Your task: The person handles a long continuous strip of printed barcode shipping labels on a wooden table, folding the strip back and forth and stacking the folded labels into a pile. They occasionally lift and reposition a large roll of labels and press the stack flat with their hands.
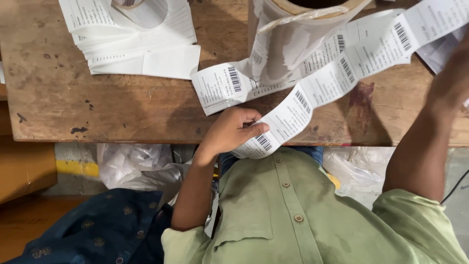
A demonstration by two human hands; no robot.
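**A strip of labels drawn across a worn wooden surface**

The surface (97,107) is a bare wooden top, brown and scuffed, marked with dark spots, scratches and a reddish stain near the right side. Its front edge runs straight across the view, just above the person's chest.

The left hand (229,132) sits at that front edge, its grip closed on the lower end of a long strip of printed labels (317,88): the thumb presses the paper against the curled fingers. The strip is white with barcodes and small print, and it climbs diagonally from that hand to the upper right, above the surface. The right hand (452,85) is raised at the far right edge, blurred and partly cut off by the frame; it meets the upper part of the strip, but I cannot tell whether its grip is closed on the paper or only resting against it.

At the top centre stands a large roll of glossy backing paper (288,34) on a cardboard core, with more labels trailing from under it onto the wood. To the upper left lies a fanned stack of white label sheets (141,44).

Below the edge, the floor shows crumpled clear plastic bags (132,166), a yellow painted stripe (75,167) and, at far left, a brown cardboard box (24,171). A dark blue patterned cloth (93,230) lies at lower left. The person wears a green button-up shirt (293,215).
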